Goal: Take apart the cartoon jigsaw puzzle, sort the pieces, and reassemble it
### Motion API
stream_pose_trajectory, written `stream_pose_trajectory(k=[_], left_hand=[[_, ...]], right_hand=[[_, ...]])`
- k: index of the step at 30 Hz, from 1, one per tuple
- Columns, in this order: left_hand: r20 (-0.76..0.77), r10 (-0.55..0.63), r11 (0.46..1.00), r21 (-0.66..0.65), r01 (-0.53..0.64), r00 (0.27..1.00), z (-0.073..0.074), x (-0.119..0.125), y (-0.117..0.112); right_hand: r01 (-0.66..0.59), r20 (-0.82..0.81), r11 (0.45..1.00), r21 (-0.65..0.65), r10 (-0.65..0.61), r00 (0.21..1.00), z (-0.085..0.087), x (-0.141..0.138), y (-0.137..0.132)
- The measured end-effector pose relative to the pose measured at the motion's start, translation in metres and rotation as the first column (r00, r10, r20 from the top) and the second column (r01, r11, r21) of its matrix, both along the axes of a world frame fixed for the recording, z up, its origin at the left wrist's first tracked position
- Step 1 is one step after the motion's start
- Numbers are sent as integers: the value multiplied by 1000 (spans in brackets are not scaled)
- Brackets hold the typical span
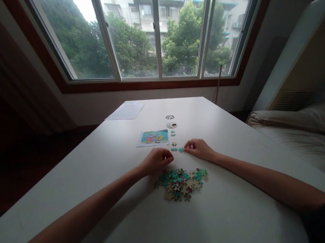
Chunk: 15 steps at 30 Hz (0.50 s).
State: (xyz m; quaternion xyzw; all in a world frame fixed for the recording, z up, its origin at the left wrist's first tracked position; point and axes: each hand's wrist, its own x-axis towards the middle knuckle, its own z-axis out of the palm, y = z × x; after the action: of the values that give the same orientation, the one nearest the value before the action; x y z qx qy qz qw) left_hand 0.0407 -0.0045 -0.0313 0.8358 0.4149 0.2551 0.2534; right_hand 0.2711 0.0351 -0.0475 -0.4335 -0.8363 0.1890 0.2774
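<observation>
My right hand point(199, 149) reaches in from the right, thumb and forefinger closed on the edge of a teal puzzle piece point(181, 149) lying on the white table. Beside that piece, to its left, is another teal piece point(174, 149). Across from it my left hand point(157, 160) rests near the table top with curled fingers, the tips close together and nothing visible between them. A multicoloured piece point(174, 144) lies just beyond the teal ones. Nearer to me is a loose pile of puzzle pieces point(180, 182), some teal, some showing plain beige backs.
A cartoon reference picture point(154, 137) lies past my left hand. Farther off are two small teal pieces point(172, 133), two round discs point(172, 125) and a white paper sheet point(126, 111). A pale sofa point(292, 132) stands right of the table point(124, 219), with a window beyond.
</observation>
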Motion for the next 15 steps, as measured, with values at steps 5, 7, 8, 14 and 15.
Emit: stream_pose_trajectory(k=[5,7,8,14,15], left_hand=[[-57,-87,996,-6,87,995,3,5,-6],[-69,-124,992,-5,124,990,6,6,-9],[-74,-139,990,-5,139,987,7,7,-11],[-74,-246,969,21,248,966,10,12,-22],[-74,-256,966,25,259,964,9,13,-23]], right_hand=[[45,8,999,-25,-45,999,6,-2,-1],[55,12,998,-23,-55,998,7,-2,-1],[56,13,998,-20,-56,998,7,-2,-1],[67,0,998,11,-67,998,4,-1,-1],[66,-1,998,14,-66,998,3,-2,-1]])
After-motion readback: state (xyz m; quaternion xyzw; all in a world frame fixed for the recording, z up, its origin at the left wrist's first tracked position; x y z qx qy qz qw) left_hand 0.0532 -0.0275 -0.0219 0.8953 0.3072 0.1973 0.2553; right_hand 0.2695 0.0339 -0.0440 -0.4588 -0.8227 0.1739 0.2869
